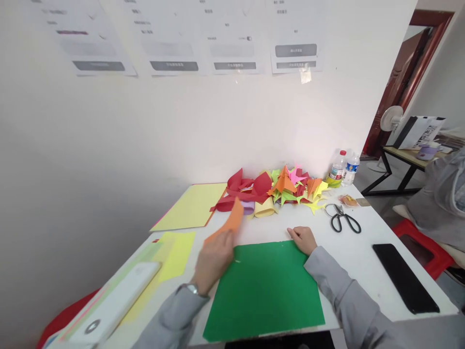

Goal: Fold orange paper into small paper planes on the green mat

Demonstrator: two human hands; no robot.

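Observation:
My left hand (215,259) is closed around an orange paper piece (232,218), held up over the left edge of a green sheet of paper (269,295). The orange paper is slightly blurred, and part of it is hidden by my fingers. The green sheet lies flat on the white table in front of me. At its far right corner rests my right hand (304,238), its fingers curled in and nothing visible in them. Beyond my hands is a heap of folded paper pieces in red, orange, green, pink and yellow (285,183).
Black-handled scissors (343,219) and a black phone (405,276) lie on the right. Two bottles (343,169) stand by the wall. Pale yellow sheets (192,206), bright yellow paper (178,254) and a white device (116,303) are on the left. A person (443,198) sits at right.

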